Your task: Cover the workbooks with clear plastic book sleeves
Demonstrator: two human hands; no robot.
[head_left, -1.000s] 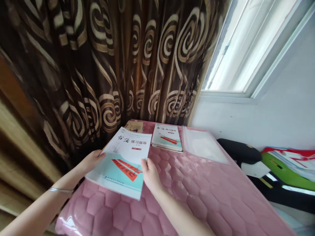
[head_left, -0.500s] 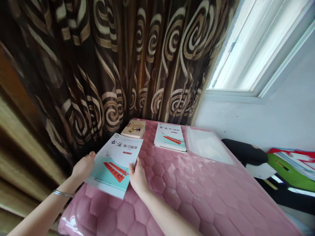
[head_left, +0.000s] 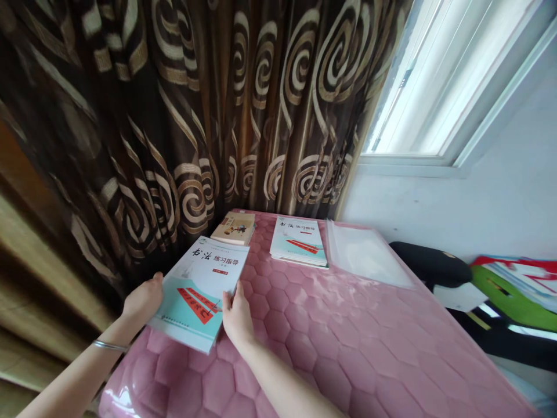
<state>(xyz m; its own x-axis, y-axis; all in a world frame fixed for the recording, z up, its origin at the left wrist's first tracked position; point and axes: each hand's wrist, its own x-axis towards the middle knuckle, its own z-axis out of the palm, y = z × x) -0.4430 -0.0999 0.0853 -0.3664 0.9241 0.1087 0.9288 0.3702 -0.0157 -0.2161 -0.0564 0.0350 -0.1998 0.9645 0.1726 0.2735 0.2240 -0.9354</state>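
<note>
Both hands, left (head_left: pixel 143 299) and right (head_left: pixel 238 316), have fingers clamped on the calligraphy book (head_left: pixel 200 293), lower left of the frame, 2 stacks (head_left: pixel 235 227) (head_left: pixel 299 241) just above.

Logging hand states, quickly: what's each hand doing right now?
Left hand: closed on the front book's left edge.
Right hand: closed on its right edge.

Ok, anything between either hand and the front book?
Nothing visible: left hand and right hand are both on the front book, at opposite side edges. The beige booklets sit just past its far edge, the matching stack off to the right.
</note>
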